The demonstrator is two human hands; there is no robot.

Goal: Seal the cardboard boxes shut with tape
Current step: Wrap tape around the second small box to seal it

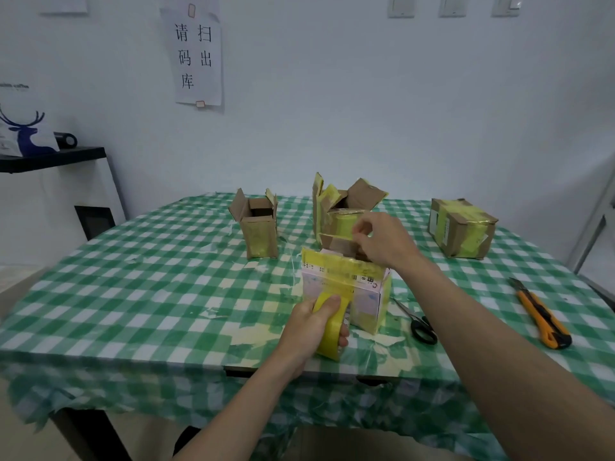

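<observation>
A: Since that pink box (pixel 346 294) sits near-centre on the table (pixel 133 294) and looks small and light, it'll prob skid if you yank the tape. Thin card, flaps bend easy. Brace it at the top edge, not the side walls.

B: And the roll?

A: Yellow tape roll (pixel 329 331) is at the box's near-left face, touching it. Your left hand (pixel 316 324) is curled tight round it, thumb over the top, fingers through the core. Hold it by the core; the outer face looks slick and the free strip will stick to anything.

B: Right hand?

A: Your right hand (pixel 382 244) is at the far top edge of the box, fingertips pinched together on the tape strip w/ the flap under it, I'd judge. Can't tell exactly how much flap it's got.

B: Other boxes?

A: Two open brown ones behind, far-left box (pixel 259 227) and middle box (pixel 342 207); a taped one (pixel 462 227) far right.
</observation>
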